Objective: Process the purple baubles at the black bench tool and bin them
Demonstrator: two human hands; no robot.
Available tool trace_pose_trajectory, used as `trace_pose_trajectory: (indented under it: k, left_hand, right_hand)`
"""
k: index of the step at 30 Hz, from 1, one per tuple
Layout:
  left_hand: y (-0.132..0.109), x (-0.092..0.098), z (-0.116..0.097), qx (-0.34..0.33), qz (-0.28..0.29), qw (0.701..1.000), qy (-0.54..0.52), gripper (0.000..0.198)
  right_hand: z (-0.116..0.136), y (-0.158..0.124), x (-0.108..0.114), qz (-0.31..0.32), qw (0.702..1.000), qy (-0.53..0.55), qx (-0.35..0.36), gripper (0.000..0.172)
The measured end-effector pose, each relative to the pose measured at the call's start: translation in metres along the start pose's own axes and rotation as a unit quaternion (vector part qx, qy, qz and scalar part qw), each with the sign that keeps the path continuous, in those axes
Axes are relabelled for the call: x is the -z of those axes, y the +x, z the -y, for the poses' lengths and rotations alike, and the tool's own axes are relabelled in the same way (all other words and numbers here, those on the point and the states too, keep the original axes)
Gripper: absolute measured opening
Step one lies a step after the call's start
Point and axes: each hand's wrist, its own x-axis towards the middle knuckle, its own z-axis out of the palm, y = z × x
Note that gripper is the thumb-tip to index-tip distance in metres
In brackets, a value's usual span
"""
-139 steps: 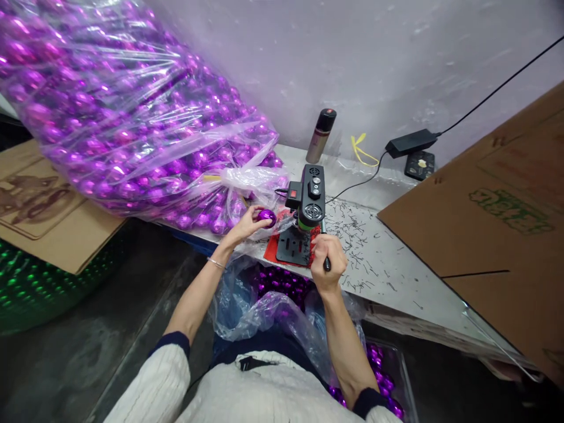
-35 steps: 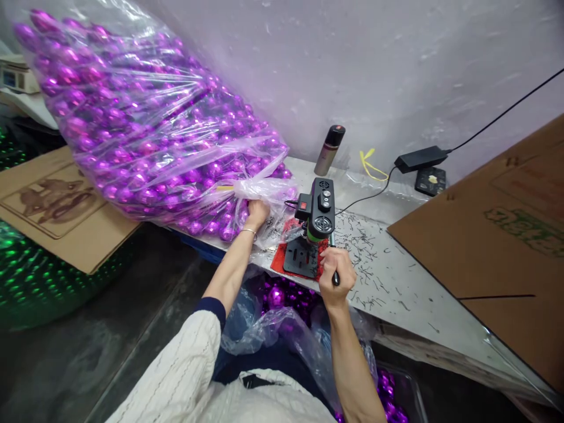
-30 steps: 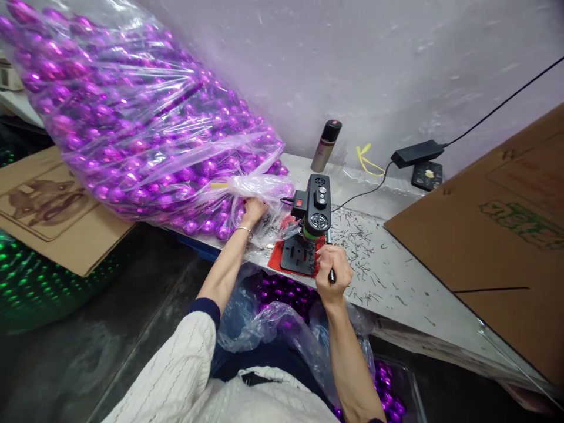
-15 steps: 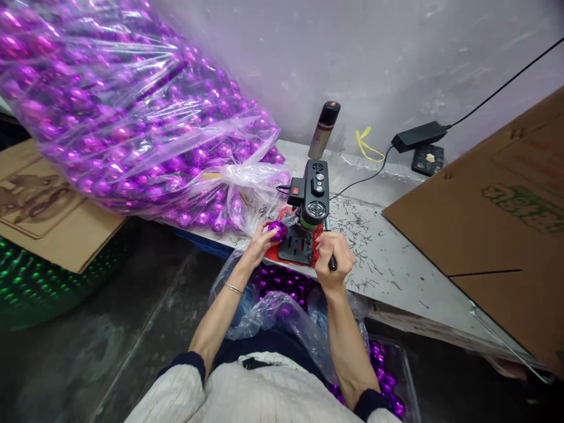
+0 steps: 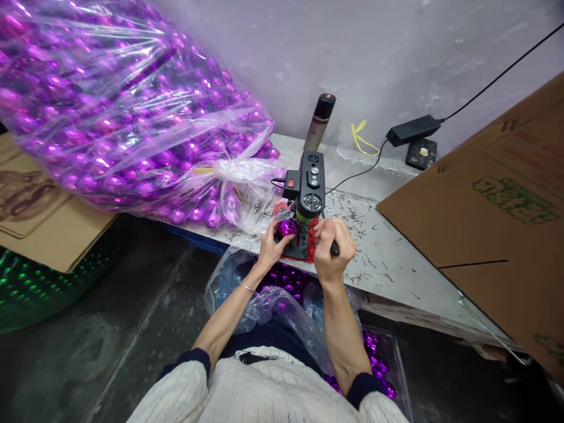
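A shiny purple ball point(image 5: 288, 228) is held between the thumb and fingers of my left hand point(image 5: 272, 244), over the base plate of a small black machine point(image 5: 312, 183). My right hand point(image 5: 335, 244) is wrapped round the machine's lever, whose black handle end point(image 5: 335, 249) shows beside the fist. Red material point(image 5: 312, 241) lies under and beside the base plate. Below the table edge, an open clear plastic bag point(image 5: 264, 311) holds more purple balls point(image 5: 286, 279).
A big clear bag of purple balls point(image 5: 167, 147) fills the left. Behind the machine stands a spray can point(image 5: 319, 122). A power adapter point(image 5: 414, 130) and a cardboard box point(image 5: 493, 223) are at the right. Small dark bits litter the white table point(image 5: 396, 276).
My left hand has moved the purple ball rightward onto the machine, close to its head. My right hand stays on the lever. The whole view has shifted slightly.
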Motion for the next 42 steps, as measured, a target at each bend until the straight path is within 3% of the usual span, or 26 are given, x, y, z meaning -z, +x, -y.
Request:
trace_pose_trajectory:
  k: [12,18,24,37,42]
  left_hand:
    - [-0.004,0.002,0.011,-0.144,0.062,0.974,0.164,0.063]
    - [0.004,-0.002,0.012,-0.120,0.066,0.978,0.159,0.066]
    - [0.001,0.001,0.015,-0.114,0.079,0.978,0.153,0.067]
    - [-0.001,0.000,0.017,-0.133,0.076,0.975,0.161,0.061]
    - [0.000,-0.003,0.017,-0.136,0.070,0.975,0.161,0.060]
  right_hand:
    - [-0.001,-0.005,0.005,0.025,1.000,0.008,0.007,0.026]
    - [-0.005,-0.013,0.007,0.036,0.999,-0.011,0.034,0.023]
    - [-0.025,-0.040,0.000,0.019,0.997,-0.002,0.073,0.020]
    - [-0.051,-0.068,-0.020,-0.056,0.995,0.019,0.078,0.028]
    - [-0.059,-0.075,-0.021,-0.039,0.995,0.027,0.086,0.027]
